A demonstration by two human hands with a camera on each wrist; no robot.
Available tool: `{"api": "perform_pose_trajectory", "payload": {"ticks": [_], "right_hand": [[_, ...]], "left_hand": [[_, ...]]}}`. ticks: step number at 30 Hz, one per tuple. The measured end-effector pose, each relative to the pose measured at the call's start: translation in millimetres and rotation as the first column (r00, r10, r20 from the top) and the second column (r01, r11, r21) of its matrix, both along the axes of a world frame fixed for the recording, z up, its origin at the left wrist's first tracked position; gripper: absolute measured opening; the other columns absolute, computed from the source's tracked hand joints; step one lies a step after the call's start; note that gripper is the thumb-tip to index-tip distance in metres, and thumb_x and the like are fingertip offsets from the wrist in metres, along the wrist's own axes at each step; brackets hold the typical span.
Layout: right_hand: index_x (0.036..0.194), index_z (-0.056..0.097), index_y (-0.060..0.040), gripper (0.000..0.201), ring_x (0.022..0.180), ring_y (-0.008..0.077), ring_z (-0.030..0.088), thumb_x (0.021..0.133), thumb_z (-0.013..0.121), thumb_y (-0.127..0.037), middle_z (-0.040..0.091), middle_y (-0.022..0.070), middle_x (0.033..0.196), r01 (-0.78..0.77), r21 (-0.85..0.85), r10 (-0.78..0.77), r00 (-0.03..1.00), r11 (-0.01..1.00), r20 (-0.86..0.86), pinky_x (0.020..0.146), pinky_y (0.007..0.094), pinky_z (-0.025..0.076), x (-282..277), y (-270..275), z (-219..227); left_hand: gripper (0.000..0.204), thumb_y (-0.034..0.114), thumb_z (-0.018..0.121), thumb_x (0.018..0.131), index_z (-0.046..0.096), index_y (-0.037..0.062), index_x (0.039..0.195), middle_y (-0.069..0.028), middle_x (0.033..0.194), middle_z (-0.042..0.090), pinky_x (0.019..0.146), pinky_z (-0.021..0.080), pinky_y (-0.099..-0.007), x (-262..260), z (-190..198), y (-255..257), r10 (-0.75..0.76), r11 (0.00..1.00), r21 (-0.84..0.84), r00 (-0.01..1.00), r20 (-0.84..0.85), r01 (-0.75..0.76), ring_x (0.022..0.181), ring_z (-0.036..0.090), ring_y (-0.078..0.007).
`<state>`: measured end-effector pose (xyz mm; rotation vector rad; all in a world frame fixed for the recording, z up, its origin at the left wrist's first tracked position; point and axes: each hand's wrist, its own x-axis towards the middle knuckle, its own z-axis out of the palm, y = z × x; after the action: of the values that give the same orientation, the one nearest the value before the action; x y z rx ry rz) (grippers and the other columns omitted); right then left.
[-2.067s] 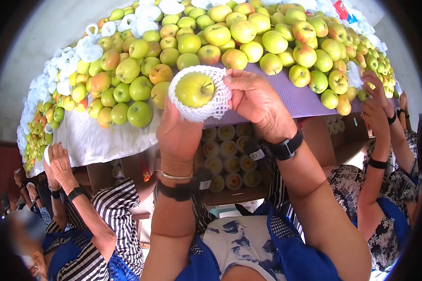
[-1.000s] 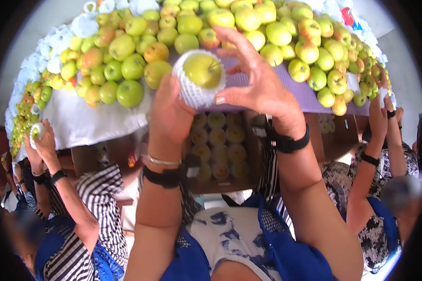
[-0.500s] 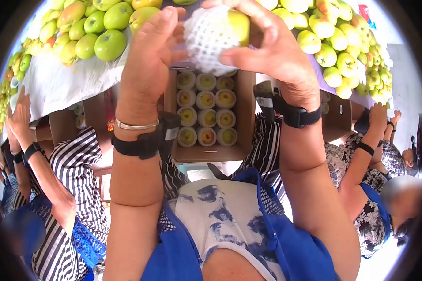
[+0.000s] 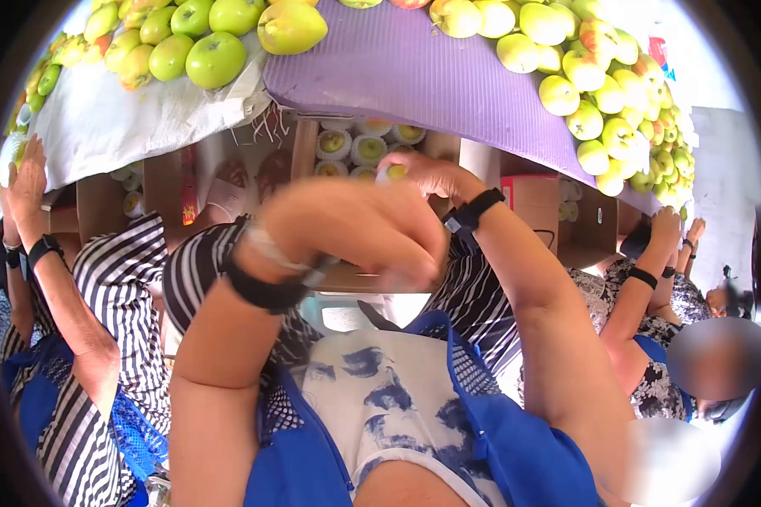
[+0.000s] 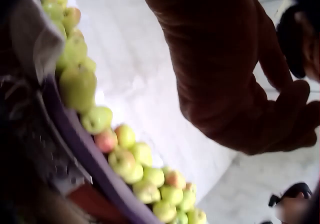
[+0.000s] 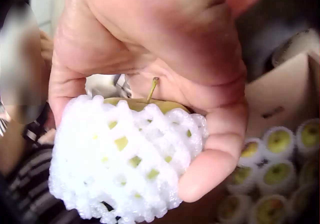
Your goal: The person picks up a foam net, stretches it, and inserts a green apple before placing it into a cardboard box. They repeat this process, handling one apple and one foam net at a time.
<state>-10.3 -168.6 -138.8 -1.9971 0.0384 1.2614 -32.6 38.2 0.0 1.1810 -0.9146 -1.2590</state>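
My right hand point(image 4: 438, 175) grips a yellow-green apple point(image 6: 172, 105) in a white foam net point(image 6: 120, 159), thumb and fingers around its sides. The stem points up toward the palm in the right wrist view. Below it lies a cardboard box point(image 4: 305, 156) with rows of netted apples point(image 6: 276, 174). My left hand point(image 4: 359, 224), blurred by motion, crosses in front of my body and covers much of the box in the head view. Its fingers hang loosely bent, with nothing in them, in the left wrist view.
A table with a purple ridged cover point(image 4: 414, 63) and white sheet point(image 4: 135, 127) stands ahead, piled with loose apples point(image 4: 216, 59) on the left and more apples point(image 4: 588, 76) on the right. Other people work on both sides, a hand point(image 4: 27, 182) at far left. Another box point(image 4: 588, 232) stands right.
The netted apple went from both hands above the table edge down to the box in my right hand. My left hand let go and swung inward. The view tilted downward.
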Motion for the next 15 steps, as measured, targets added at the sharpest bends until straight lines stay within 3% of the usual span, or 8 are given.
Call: {"api": "perform_pose_trajectory", "payload": {"ticks": [1,2,3,5,8,12,13,15], "right_hand": [[0.121,0.049,-0.0166,0.064,0.093,0.0205,0.055,0.061,0.070,-0.020,0.057,0.0074,0.102,0.088,-0.074,-0.092,0.994,0.993,-0.056,0.072,0.0389,0.048,2.5,-6.9,-10.3],[0.120,0.050,-0.0168,0.064,0.093,0.0209,0.056,0.060,0.071,-0.023,0.057,0.0070,0.102,0.135,-0.106,-0.141,0.989,0.985,-0.051,0.070,0.0387,0.049,6.1,-13.4,-19.7],[0.119,0.051,-0.0170,0.064,0.092,0.0213,0.056,0.059,0.071,-0.026,0.057,0.0066,0.102,0.183,-0.133,-0.190,0.981,0.974,-0.041,0.067,0.0385,0.050,11.1,-19.3,-28.6],[0.117,0.052,-0.0176,0.062,0.092,0.0219,0.055,0.059,0.070,-0.030,0.058,0.0055,0.102,0.273,-0.172,-0.282,0.959,0.946,-0.028,0.063,0.0373,0.049,18.8,-26.5,-40.8],[0.114,0.053,-0.0178,0.058,0.092,0.0210,0.053,0.060,0.070,-0.031,0.058,0.0053,0.100,0.257,-0.232,-0.255,0.966,0.938,0.039,0.061,0.0369,0.047,34.5,-36.0,-73.3],[0.114,0.054,-0.0155,0.055,0.091,0.0217,0.055,0.063,0.070,-0.030,0.057,0.0051,0.102,0.293,-0.320,-0.335,0.939,0.901,-0.083,0.068,0.0410,0.048,52.1,-32.4,-84.6],[0.113,0.054,-0.0138,0.055,0.096,0.0210,0.054,0.063,0.071,-0.028,0.056,0.0054,0.105,0.328,-0.239,-0.362,0.925,0.914,-0.116,0.071,0.0408,0.047,55.7,-40.5,-88.4],[0.113,0.054,-0.0132,0.055,0.096,0.0214,0.054,0.063,0.071,-0.028,0.056,0.0059,0.105,0.368,-0.177,-0.392,0.912,0.913,-0.124,0.072,0.0405,0.047,66.0,-53.6,-102.9]], "left_hand": [[0.019,0.018,0.057,0.076,0.064,0.0006,0.072,-0.0075,0.062,0.060,0.051,0.042,-0.0299,-17.5,-36.9,-29.5,-0.098,0.995,0.025,0.986,0.136,0.096,0.055,0.056,-0.0168],[0.018,0.015,0.055,0.074,0.064,0.0002,0.073,-0.0109,0.066,0.062,0.056,0.045,-0.0333,-31.1,-66.7,-52.1,-0.150,0.981,0.172,0.915,0.375,0.090,0.059,0.058,-0.0224],[0.018,0.012,0.052,0.071,0.065,-0.0003,0.075,-0.0143,0.071,0.064,0.060,0.047,-0.0366,-39.9,-94.2,-67.6,-0.231,0.947,0.317,0.782,0.579,0.045,0.063,0.061,-0.0280],[0.018,0.009,0.050,0.070,0.065,0.0001,0.074,-0.0199,0.082,0.064,0.069,0.049,-0.0419,-46.9,-148.4,-81.8,-0.092,0.821,0.485,0.770,0.631,-0.300,0.076,0.062,-0.0356],[0.022,0.011,0.054,0.070,0.065,-0.0020,0.083,-0.0217,0.089,0.064,0.076,0.049,-0.0418,-33.5,-206.5,-88.8,0.179,0.623,0.476,0.705,0.686,-0.621,0.087,0.062,-0.0347],[0.025,0.007,0.056,0.068,0.062,-0.0040,0.089,-0.0237,0.110,0.056,0.085,0.045,-0.0407,-16.2,-248.0,-99.7,0.125,0.688,0.403,0.645,0.754,-0.604,0.106,0.052,-0.0355],[0.025,0.007,0.056,0.067,0.062,-0.0042,0.090,-0.0236,0.114,0.053,0.087,0.044,-0.0413,-13.1,-255.1,-104.1,0.083,0.708,0.385,0.610,0.788,-0.593,0.109,0.049,-0.0361],[0.028,0.007,0.058,0.066,0.062,-0.0022,0.092,-0.0230,0.117,0.051,0.090,0.042,-0.0427,-15.8,-271.8,-111.7,0.169,0.646,0.262,0.468,0.867,-0.717,0.111,0.046,-0.0377]]}}
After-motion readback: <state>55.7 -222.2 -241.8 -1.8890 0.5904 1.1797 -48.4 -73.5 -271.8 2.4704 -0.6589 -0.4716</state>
